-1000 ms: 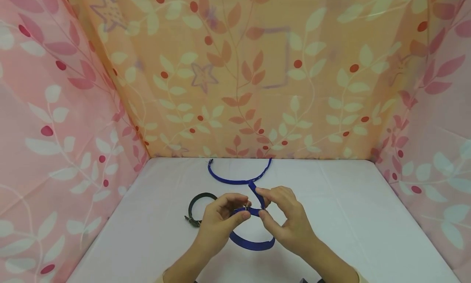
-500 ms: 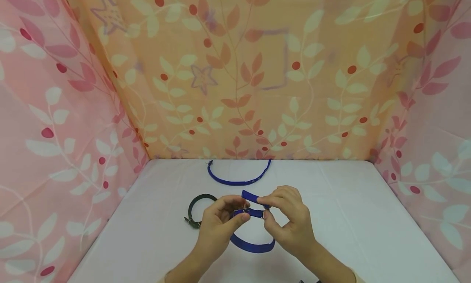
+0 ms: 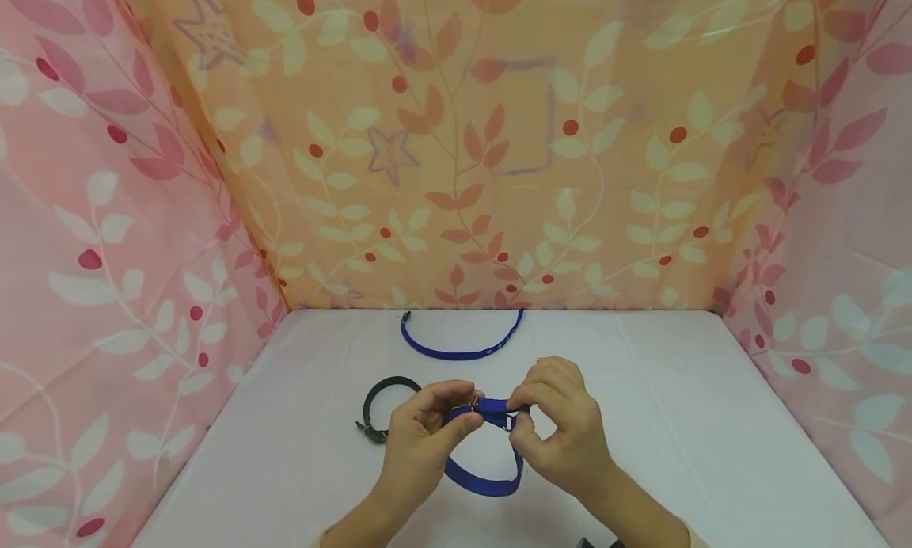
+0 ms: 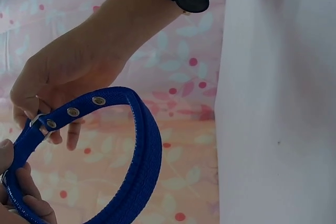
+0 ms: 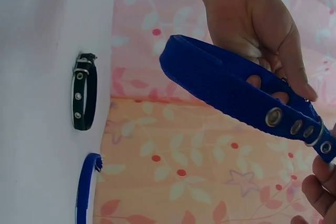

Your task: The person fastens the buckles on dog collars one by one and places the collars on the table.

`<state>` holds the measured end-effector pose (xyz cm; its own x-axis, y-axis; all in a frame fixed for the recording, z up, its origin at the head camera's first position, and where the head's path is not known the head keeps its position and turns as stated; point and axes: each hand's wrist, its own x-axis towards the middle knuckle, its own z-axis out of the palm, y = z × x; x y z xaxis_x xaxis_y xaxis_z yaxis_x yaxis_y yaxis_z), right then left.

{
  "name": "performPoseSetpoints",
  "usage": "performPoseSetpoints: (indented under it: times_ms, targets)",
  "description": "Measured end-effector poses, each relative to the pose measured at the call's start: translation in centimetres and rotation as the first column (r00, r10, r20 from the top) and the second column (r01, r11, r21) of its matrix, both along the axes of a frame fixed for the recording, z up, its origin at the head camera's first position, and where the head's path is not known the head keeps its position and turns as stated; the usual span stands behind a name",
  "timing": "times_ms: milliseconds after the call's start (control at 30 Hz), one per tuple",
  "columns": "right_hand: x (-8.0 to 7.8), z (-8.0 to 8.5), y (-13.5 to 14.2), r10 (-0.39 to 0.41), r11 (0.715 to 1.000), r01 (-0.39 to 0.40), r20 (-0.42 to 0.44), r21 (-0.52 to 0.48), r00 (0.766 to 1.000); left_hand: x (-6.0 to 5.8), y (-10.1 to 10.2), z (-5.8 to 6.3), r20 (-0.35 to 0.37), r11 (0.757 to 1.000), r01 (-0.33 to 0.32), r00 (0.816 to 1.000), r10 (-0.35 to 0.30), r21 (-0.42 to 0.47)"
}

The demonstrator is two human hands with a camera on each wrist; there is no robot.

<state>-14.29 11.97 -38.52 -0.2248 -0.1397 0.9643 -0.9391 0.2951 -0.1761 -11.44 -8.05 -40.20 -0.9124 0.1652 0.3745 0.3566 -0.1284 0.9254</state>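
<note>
A blue collar [image 3: 484, 485] with metal eyelets hangs in a loop between both hands, above the white table. My left hand [image 3: 420, 437] pinches it by the metal buckle [image 3: 473, 407], thumb in front and fingers behind. My right hand [image 3: 566, 413] pinches the strap by its metal keeper loop [image 3: 510, 423], and the strap's tail lies folded back leftward, its end at the buckle. In the left wrist view the keeper loop [image 4: 35, 119] encircles the strap close to the eyelets [image 4: 73, 112]. The right wrist view shows the collar's broad band [image 5: 220, 90] and the left hand [image 5: 252, 19] behind it.
A dark green buckled collar [image 3: 366, 405] stands on the white table [image 3: 712, 453], just left of the left hand. Farther back, a second blue collar [image 3: 456, 355] lies opened in a curve. Patterned cloth walls [image 3: 456, 176] enclose the back and sides.
The strap's tail, earlier pointing up and away from the right hand, has swung down leftward to the buckle. The right fingers have shifted along it; the left hand keeps its grip.
</note>
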Motion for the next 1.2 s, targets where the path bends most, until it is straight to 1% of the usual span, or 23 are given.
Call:
performPoseSetpoints:
  times_ms: [67, 167, 367, 467, 567, 633, 800, 967, 1067, 1200]
  targets:
    - [-0.1, 0.1, 0.1, 0.012, 0.999, -0.012, -0.003, 0.029, 1.000, 0.0, -0.1, 0.1, -0.011, 1.000, 0.001, 1.000, -0.001, -0.013]
    - [-0.3, 0.1, 0.3, 0.041, 0.996, -0.042, 0.015, 0.084, 0.999, 0.0, -0.2, 0.3, -0.019, 0.999, -0.006, 1.000, 0.005, -0.047]
    - [-0.4, 0.1, 1.1, 0.098, 0.977, -0.117, 0.111, 0.178, 0.989, -0.4, -0.8, 0.8, 0.019, 0.993, -0.003, 1.000, 0.006, -0.120]
    - [-0.5, 0.0, 1.5, 0.083, 0.970, -0.116, 0.159, 0.211, 0.984, -0.5, -1.1, 1.2, 0.020, 0.981, -0.017, 1.000, 0.022, -0.193]
    - [-0.5, -0.1, 1.6, 0.063, 0.965, -0.109, 0.192, 0.238, 0.979, -0.6, -1.3, 1.3, 0.004, 0.960, -0.060, 0.998, 0.064, -0.273]
    - [-0.4, -0.2, 1.6, 0.054, 0.961, -0.109, 0.214, 0.255, 0.975, -0.5, -1.3, 1.4, -0.010, 0.951, -0.082, 0.996, 0.083, -0.298]
    - [-0.1, -0.2, 1.6, 0.006, 0.945, -0.097, 0.280, 0.311, 0.960, -0.6, -1.4, 1.3, -0.089, 0.949, -0.119, 0.991, 0.097, -0.291]
    - [0.1, -0.1, 1.7, -0.061, 0.936, -0.066, 0.343, 0.346, 0.937, -0.5, -1.4, 1.3, -0.147, 0.936, -0.169, 0.981, 0.129, -0.309]
    - [0.1, 0.0, 1.9, -0.071, 0.934, -0.064, 0.359, 0.352, 0.930, -0.5, -1.5, 1.4, -0.168, 0.935, -0.176, 0.977, 0.129, -0.307]
    - [0.2, 0.1, 2.0, -0.069, 0.933, -0.069, 0.365, 0.352, 0.928, -0.6, -1.8, 1.5, -0.158, 0.940, -0.170, 0.979, 0.127, -0.296]
